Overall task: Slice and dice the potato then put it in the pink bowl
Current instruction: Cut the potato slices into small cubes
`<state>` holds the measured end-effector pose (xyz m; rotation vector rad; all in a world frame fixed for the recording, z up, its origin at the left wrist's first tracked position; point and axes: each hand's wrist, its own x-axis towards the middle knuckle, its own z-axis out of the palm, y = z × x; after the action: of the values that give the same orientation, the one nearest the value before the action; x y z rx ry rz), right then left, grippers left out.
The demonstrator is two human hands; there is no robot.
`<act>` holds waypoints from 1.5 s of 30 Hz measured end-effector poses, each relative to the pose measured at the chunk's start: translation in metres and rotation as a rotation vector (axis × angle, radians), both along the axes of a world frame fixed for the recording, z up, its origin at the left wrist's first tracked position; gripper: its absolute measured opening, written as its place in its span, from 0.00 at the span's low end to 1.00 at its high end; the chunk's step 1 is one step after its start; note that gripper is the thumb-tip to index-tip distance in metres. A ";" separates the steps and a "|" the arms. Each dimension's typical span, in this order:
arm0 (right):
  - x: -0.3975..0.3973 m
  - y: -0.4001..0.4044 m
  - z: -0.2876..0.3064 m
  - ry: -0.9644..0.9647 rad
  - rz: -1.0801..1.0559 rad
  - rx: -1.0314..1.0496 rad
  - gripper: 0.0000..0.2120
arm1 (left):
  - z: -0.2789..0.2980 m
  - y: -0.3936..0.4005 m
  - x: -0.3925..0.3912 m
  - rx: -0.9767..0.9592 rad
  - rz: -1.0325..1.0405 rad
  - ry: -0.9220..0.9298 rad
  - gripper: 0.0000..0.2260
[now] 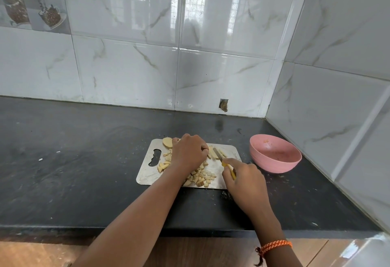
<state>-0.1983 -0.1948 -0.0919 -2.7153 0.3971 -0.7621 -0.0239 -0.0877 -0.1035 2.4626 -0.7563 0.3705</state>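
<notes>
Dicing under way on a steel cutting board [145, 173] near the table's right rear corner. The left hand [188, 152] curls over a bundle of potato strips [211, 152], its grip pinning them to the board, while the right hand [242, 179] has its grip closed round the yellow handle of a knife [219, 157] whose blade lies across the strips. Potato cubes [201, 177] are heaped at the board's front edge; an uncut slice [167, 141] waits at its rear left corner. The pink bowl [275, 153], just right of the board, holds no potato that can be seen. The next move seems to call for short, even crosscuts, with the left fingertips kept back from the blade.
</notes>
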 end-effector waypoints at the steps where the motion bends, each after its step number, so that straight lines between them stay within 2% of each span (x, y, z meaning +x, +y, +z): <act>1: -0.001 0.001 0.000 0.003 0.014 0.004 0.16 | 0.000 0.000 0.000 -0.002 0.001 0.000 0.10; 22: -0.001 0.003 0.000 0.013 0.033 -0.007 0.16 | 0.000 0.001 -0.001 0.016 0.009 -0.024 0.11; 27: 0.000 0.002 0.000 -0.025 -0.040 -0.020 0.16 | 0.004 0.003 -0.005 -0.006 -0.047 -0.019 0.09; 38: -0.002 -0.003 0.002 -0.091 -0.078 0.098 0.16 | 0.006 0.003 -0.009 0.104 -0.089 -0.083 0.11; 45: 0.001 -0.006 -0.002 -0.107 -0.076 0.126 0.16 | 0.004 0.002 -0.008 0.098 -0.136 -0.098 0.11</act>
<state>-0.1977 -0.2012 -0.0939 -2.5422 0.5078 -0.8675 -0.0315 -0.0857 -0.0992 2.4809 -0.9999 0.4142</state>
